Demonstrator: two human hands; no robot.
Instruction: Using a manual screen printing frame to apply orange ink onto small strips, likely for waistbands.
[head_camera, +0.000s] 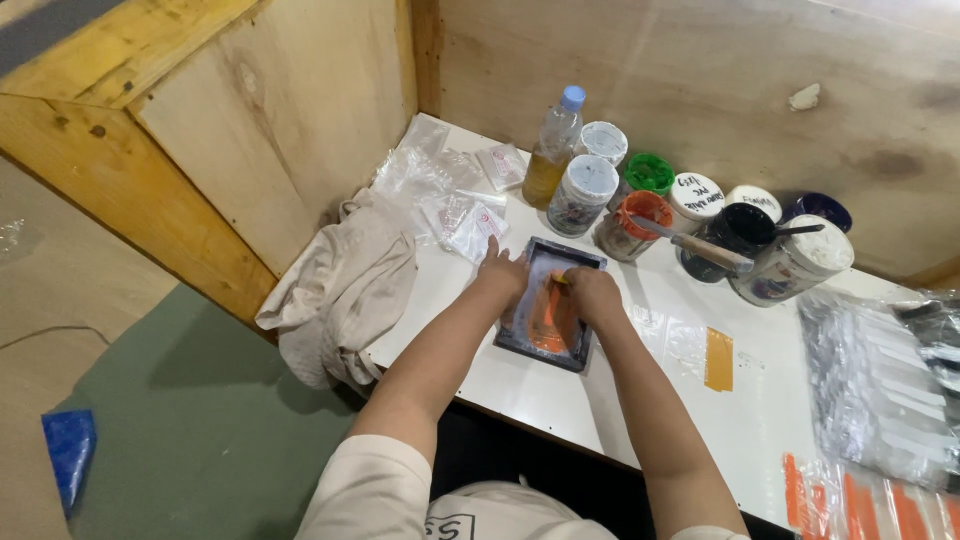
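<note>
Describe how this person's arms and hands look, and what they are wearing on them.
Both arms are bare from above the elbow down. Short, pale cream sleeves cover only the upper arms, and the garment shows a dark printed mark near its lower edge. The left hand and right hand are bare: no gloves, and no watch, bracelet or ring that I can make out.

The right hand (592, 292) hides whatever it presses on the frame (552, 304).

A small dark-framed printing screen (551, 304) lies flat near the middle of the white tabletop (760, 400), smeared with orange ink.
</note>
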